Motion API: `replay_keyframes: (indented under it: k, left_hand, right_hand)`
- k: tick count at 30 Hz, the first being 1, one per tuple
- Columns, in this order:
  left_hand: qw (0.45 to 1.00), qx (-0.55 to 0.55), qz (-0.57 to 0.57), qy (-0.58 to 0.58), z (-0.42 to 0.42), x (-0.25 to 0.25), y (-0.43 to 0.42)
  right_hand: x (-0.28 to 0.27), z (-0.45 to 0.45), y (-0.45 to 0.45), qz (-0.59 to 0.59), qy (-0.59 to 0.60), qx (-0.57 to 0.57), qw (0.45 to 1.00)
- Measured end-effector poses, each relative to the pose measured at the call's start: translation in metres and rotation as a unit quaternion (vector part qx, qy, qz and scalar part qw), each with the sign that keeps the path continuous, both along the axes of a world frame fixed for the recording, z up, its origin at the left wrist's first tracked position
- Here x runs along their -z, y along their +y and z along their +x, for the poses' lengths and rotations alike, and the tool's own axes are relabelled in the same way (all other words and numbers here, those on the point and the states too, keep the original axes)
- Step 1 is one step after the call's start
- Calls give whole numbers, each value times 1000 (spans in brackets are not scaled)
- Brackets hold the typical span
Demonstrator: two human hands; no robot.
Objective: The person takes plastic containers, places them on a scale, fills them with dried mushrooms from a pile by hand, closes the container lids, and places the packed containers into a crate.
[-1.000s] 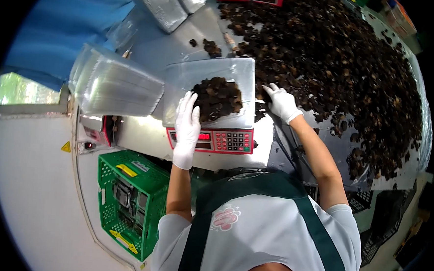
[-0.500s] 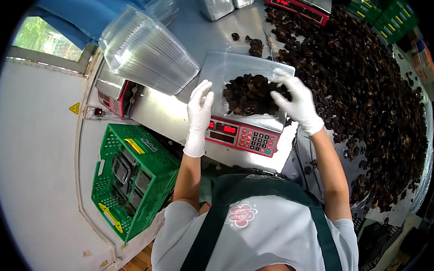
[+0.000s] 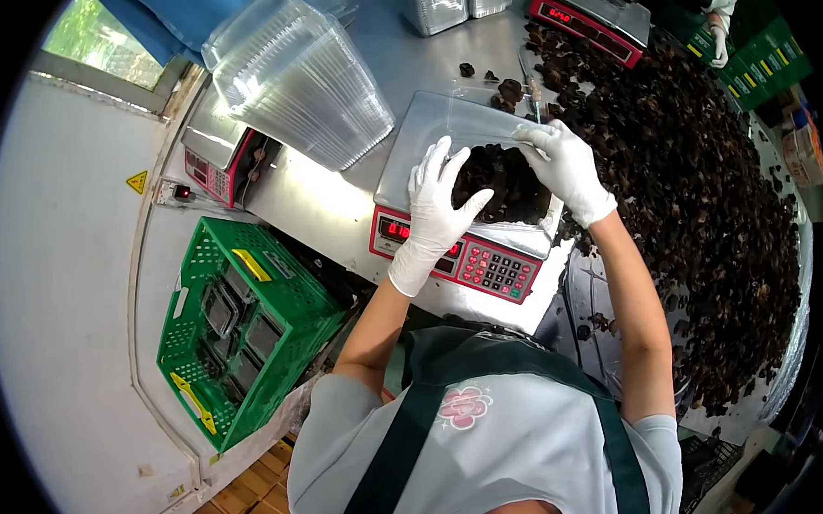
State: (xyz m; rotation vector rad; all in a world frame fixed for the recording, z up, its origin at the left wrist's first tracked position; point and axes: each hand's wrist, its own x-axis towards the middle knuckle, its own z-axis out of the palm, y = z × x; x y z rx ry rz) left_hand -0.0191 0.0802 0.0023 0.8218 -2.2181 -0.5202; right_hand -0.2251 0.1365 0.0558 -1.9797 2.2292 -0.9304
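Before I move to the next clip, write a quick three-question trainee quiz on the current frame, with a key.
1. What lies on the red scale nearest the person?
A) a cardboard box
B) a pile of dark pieces
C) a pair of scissors

2. True or false: the left hand and the right hand both wear white gloves.

3. Fill in: the green crate of dark containers stands to the person's own ____ side.

Key: 1. B; 2. true; 3. left.

Three scales (image 3: 495,269) are showing, one at the table's (image 3: 321,210) near edge; three tray stacks (image 3: 300,84) are occupying its far-left corner.
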Motion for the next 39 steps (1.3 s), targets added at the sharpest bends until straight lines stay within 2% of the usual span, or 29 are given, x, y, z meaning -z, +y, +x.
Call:
replay_keyframes:
  k: [3, 4, 6, 8, 12, 14, 15, 16, 18, 20, 22, 24, 25, 26, 27, 29, 31, 33, 34, 36, 37, 38, 39]
  left_hand:
    - [1000, -11, 12, 27, -2, 7, -7]
    - [1000, -11, 12, 27, -2, 7, -8]
    - [999, -23, 17, 31, 1, 7, -10]
    - [999, -26, 22, 28, 5, 8, -11]
    - [997, -36, 54, 40, 11, 11, -12]
    - [995, -36, 68, 58, 11, 12, -13]
    - [995, -36, 68, 58, 10, 11, -14]
    - [995, -39, 71, 56, 9, 10, -16]
    - [995, -39, 73, 54, 7, 8, -18]
    - [995, -36, 69, 61, 6, 8, -21]
    - [995, -31, 75, 65, 5, 4, -23]
    - [995, -29, 73, 59, 8, -3, -28]
    - [995, -31, 74, 59, 10, -9, -31]
    - [996, -38, 61, 56, 13, -12, -37]
    - [996, -38, 58, 62, 17, -16, -43]
    - [989, -32, 87, 112, 23, -11, -61]
    - [987, -43, 118, 95, 27, -17, -73]
    - [985, -48, 147, 82, 24, -28, -80]
    - [985, -48, 146, 79, 21, -27, -86]
    - [992, -47, 117, 21, 14, -25, -100]
    - [988, -35, 151, 25, 8, -30, -102]
    - [988, -32, 149, 24, 0, -32, -107]
    - [989, -18, 144, 3, -10, -33, -113]
  right_hand:
    - [9, -5, -23, -6, 62, -157, 986]
    - [13, -5, -28, -7, 62, -156, 986]
    - [17, -2, -36, 33, 148, -193, 969]
    - [17, 0, -35, 53, 146, -178, 972]
    - [19, -7, -28, 15, 66, -171, 983]
    - [22, -12, -22, -37, -60, -152, 986]
    - [22, -13, -19, 8, -133, -118, 984]
    - [21, -13, -16, 7, -133, -117, 984]
    - [16, -14, -9, 52, -267, -74, 960]
    - [12, -15, -1, 68, -291, -56, 953]
    - [8, -17, 11, 61, -374, -45, 924]
    - [4, -22, 38, 36, -379, -24, 924]
    - [1, -25, 57, 77, -411, 28, 908]
    - [-2, -26, 80, 60, -459, 44, 885]
    - [8, -33, 105, 43, -387, 88, 917]
    - [14, -43, 166, 43, -439, 198, 875]
    - [33, -59, 241, 54, -351, 294, 888]
    - [50, -72, 326, 80, -343, 401, 845]
    - [57, -74, 368, 62, -349, 420, 836]
    - [66, -76, 454, 48, -377, 506, 774]
    - [65, -71, 490, 60, -338, 537, 770]
    - [72, -78, 540, 138, -299, 587, 740]
    - [103, -85, 604, 100, -268, 587, 758]
